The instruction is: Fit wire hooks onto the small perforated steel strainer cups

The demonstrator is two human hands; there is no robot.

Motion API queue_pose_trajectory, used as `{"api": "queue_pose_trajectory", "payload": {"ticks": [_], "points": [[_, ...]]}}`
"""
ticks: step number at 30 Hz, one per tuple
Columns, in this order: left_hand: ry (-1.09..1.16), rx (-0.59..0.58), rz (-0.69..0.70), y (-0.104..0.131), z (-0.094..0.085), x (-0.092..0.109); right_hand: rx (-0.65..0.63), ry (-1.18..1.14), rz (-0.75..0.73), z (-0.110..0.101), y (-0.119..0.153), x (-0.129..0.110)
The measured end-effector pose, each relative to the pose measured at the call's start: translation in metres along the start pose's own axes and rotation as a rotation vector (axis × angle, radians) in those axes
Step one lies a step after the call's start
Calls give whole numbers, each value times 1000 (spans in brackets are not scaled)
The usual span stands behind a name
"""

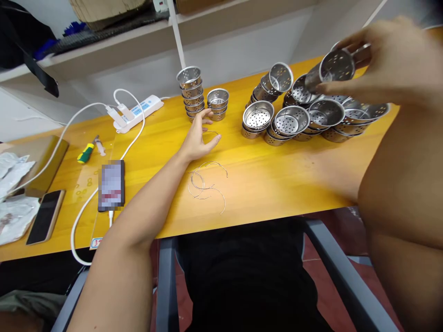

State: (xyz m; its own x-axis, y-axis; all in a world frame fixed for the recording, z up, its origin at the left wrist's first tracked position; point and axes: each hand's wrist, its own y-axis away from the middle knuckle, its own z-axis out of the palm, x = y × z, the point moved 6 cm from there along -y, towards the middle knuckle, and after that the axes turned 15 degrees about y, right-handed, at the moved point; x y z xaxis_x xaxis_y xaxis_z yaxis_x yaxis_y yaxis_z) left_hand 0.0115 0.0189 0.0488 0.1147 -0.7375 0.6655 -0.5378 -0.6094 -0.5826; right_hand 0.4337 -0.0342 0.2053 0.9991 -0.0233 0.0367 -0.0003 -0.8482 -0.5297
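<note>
A perforated metal cup is grasped between the thumb and fingers of the right hand, which is blurred and raised over the right end of the worktop. The cup is tilted, with its mouth turned toward the camera. Below and beside it, a cluster of similar cups is gathered, many nested in short piles, some leaning.

The left hand is held just in front of a short stack, with its fingers parted and its thumb spread; whether the curved wire seen beside them is touched cannot be told. A taller stack is stood upright to the left of the short one. Thin bent wires are laid loosely overlapping nearer the front edge. Farther left, a white power strip, a green-and-yellow screwdriver and a phone with its screen pixelated are placed.
</note>
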Motion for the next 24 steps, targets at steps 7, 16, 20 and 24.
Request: {"api": "queue_pose_trajectory", "payload": {"ticks": [7,16,20,24], "points": [[2,16,-14,1,-1,5,-285,21,164,-8,14,-49],[-5,7,-12,0,-2,1,-1,-147,-20,-2,11,-37],[-20,25,-5,0,-5,-1,408,-304,-253,-29,19,-77],[-31,16,-2,0,-6,-4,455,-401,-446,-37,26,-129]]}}
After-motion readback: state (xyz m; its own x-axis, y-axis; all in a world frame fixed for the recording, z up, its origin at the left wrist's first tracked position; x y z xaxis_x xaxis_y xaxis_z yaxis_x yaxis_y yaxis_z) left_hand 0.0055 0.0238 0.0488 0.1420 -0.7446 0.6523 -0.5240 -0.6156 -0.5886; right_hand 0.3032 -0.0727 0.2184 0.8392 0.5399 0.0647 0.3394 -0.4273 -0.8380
